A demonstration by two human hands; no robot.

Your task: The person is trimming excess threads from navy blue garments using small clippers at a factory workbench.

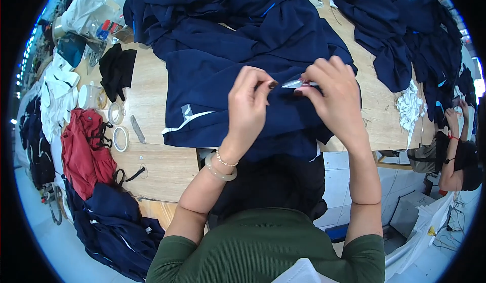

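Note:
A navy garment (202, 83) with a white trim strip (190, 122) lies spread over the table in front of me. Above it my left hand (248, 98) is closed in a pinch, thumb against forefinger; whatever is between the tips is too small to make out. My right hand (331, 90) grips a small pair of thread snips (291, 84), their silver blades pointing left toward the pinched fingertips. A short gap separates the blades from my left fingers. Most of the snips' handle is hidden inside my right hand.
More navy garments (385, 24) are heaped at the back and right. On the left lie a red garment (86, 148), a black cloth (117, 70), tape rolls (121, 139) and a grey strip (137, 129). White scraps (409, 105) lie right; another person's arm (452, 141) shows beyond.

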